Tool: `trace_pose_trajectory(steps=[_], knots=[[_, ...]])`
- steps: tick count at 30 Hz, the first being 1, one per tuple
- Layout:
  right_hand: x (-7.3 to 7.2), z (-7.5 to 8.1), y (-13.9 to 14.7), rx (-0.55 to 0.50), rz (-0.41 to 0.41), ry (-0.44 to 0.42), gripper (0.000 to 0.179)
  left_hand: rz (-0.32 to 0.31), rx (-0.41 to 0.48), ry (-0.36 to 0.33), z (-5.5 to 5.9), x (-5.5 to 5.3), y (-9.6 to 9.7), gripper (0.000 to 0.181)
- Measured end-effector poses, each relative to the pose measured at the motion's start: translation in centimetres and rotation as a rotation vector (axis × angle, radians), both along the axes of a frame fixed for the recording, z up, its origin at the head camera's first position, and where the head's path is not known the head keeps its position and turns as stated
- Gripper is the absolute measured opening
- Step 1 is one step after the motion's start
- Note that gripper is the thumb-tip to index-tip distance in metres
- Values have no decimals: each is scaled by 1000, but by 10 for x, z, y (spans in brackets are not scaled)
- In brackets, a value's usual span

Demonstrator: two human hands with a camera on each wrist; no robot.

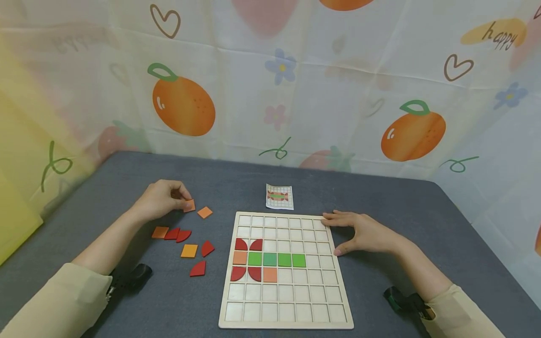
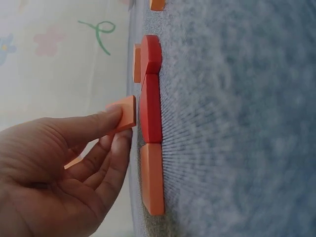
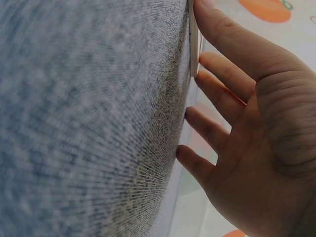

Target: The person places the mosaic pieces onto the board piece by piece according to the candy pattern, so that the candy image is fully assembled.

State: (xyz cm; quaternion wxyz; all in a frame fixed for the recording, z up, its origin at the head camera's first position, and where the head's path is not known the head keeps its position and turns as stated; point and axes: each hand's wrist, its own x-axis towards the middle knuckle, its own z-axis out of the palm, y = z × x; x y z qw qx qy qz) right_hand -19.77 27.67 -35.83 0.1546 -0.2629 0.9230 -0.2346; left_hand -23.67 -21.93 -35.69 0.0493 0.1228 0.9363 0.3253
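Observation:
My left hand point(image 1: 162, 201) pinches an orange square tile point(image 2: 127, 112) between thumb and fingers, over the far left of the table. In the left wrist view another bit of orange point(image 2: 73, 162) shows behind the curled fingers. Just right of this hand lies an orange tile point(image 1: 204, 212). My right hand point(image 1: 359, 231) rests at the right edge of a wooden grid board point(image 1: 287, 325), thumb and fingertips at its rim, fingers spread. On the board, four-sided green tiles point(image 1: 284, 259) form a row, with red quarter-round tiles point(image 1: 256, 245) and orange tiles point(image 1: 270, 275) around its left part.
Loose red pieces point(image 1: 197, 269), a yellow-orange square point(image 1: 189, 251) and an orange tile point(image 1: 160, 233) lie left of the board. Behind the board is a small pattern card point(image 1: 279, 196) showing a candy-like shape. A printed curtain point(image 1: 236, 108) hangs behind the grey table point(image 1: 127, 188).

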Motion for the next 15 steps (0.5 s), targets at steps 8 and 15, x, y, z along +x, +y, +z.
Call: trace_pose_trajectory(steps=[8,15], knots=[[0,0,0,6,1,-2,83,5,49,1,10,4,13,14],[1,1,0,1,-8,-10,83,-34,123,-6,14,10,38,10]])
